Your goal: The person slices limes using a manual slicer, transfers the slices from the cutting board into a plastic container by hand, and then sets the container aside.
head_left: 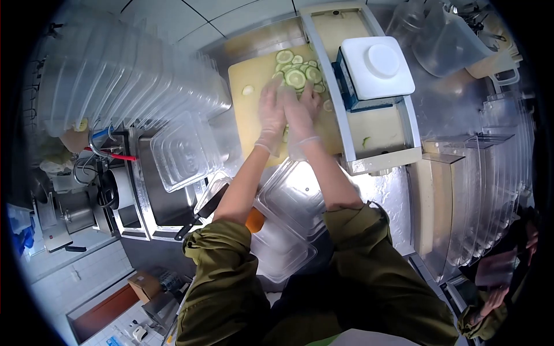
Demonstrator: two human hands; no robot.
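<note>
Both hands wear clear gloves and meet over a yellow cutting board (247, 115). My left hand (271, 112) and my right hand (301, 112) lie side by side at the lower edge of a pile of round green slices (295, 78). Fingers of both reach the slices, but blur and overlap hide whether any are gripped. One pale slice (248, 90) lies apart on the board's left side. Right of the board stands a slicer (378, 153) with a white-topped block (369, 72) on its bed.
Stacked clear containers (144, 75) stand at the left, above an empty clear container (186, 151). Below the board are clear trays (294, 190), an orange fruit (254, 220) and a black-handled knife (187, 228). Clear jugs (447, 43) stand upper right; another person's hand (495, 299) shows lower right.
</note>
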